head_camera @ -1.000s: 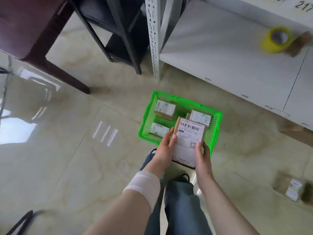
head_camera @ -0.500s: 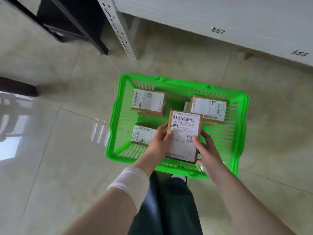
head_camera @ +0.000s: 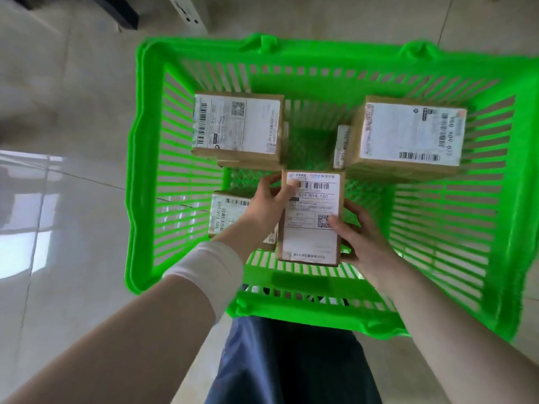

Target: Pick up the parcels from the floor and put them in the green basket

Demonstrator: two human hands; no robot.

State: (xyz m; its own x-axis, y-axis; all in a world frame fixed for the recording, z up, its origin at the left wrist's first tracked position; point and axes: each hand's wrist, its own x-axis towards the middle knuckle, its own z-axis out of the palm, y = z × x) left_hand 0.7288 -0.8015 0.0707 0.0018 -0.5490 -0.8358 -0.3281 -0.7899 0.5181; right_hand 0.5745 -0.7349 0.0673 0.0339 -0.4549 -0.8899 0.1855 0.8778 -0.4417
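A glossy tiled floor (head_camera: 73, 112) fills the left of the view from the head camera, with the foot of a perforated white shelf post (head_camera: 186, 13) at the top edge. A green basket (head_camera: 335, 51) of slotted plastic stands on the floor directly ahead of the person.

Inside it, a brown parcel with a white shipping label (head_camera: 237, 126) lies flat at the far left. A second labelled parcel (head_camera: 227, 214) lies at the near left, partly hidden by the person's arm, which has a white wrap (head_camera: 210, 272) round the wrist.

The left hand (head_camera: 264, 205) grips the upper left edge of a tall labelled parcel (head_camera: 310, 220), with the thumb on the label beside the barcode and the fingers curled behind the edge. This parcel sits within the basket's rim, at the middle of the near side, label up. Whether it rests on the bottom cannot be told.

The right hand (head_camera: 361, 237) holds the same parcel's lower right edge, thumb pressed on the label by the square code and fingers wrapped round the side.

At the far right of the basket lies a larger labelled parcel (head_camera: 411, 135), with another parcel (head_camera: 341, 147) showing at its left edge. Dark trousers (head_camera: 291, 360) fill the bottom centre, below the basket's near wall.
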